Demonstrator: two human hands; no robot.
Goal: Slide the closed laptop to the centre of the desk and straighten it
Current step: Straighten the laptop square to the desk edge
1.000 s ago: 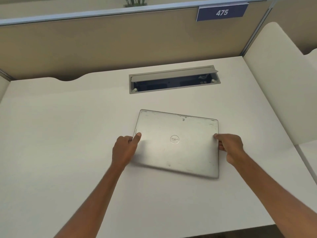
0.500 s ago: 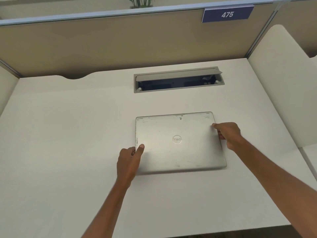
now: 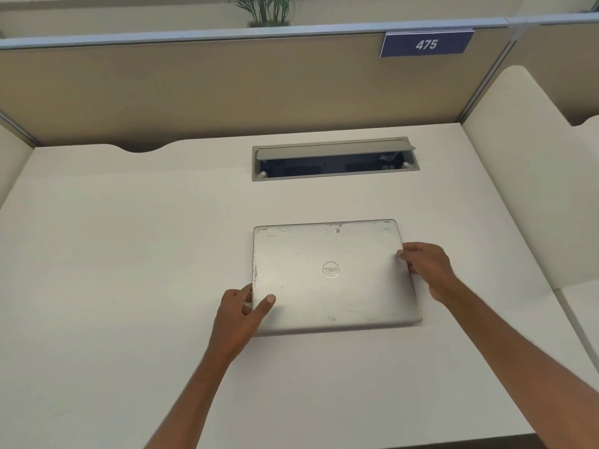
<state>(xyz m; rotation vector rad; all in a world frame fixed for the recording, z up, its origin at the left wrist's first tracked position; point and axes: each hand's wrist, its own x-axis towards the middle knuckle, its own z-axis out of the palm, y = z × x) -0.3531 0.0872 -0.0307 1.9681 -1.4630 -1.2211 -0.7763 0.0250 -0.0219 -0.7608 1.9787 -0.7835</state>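
A closed silver laptop (image 3: 334, 277) with a round logo lies flat near the middle of the white desk (image 3: 129, 254), its edges roughly parallel to the desk's front edge. My left hand (image 3: 238, 314) grips its near left corner, thumb on the lid and fingers along the left side. My right hand (image 3: 428, 268) holds the right edge near the far corner, thumb on top. The lid shows scuffs along its far edge.
An open grey cable hatch (image 3: 334, 158) is set into the desk just behind the laptop. A beige partition (image 3: 227, 85) with a blue "475" sign (image 3: 426, 44) closes the back. A white side panel (image 3: 531, 176) stands on the right.
The laptop has turned counter-clockwise from a skewed pose to square with the desk. My left hand slid toward its near left corner, and my right hand moved toward the far right.
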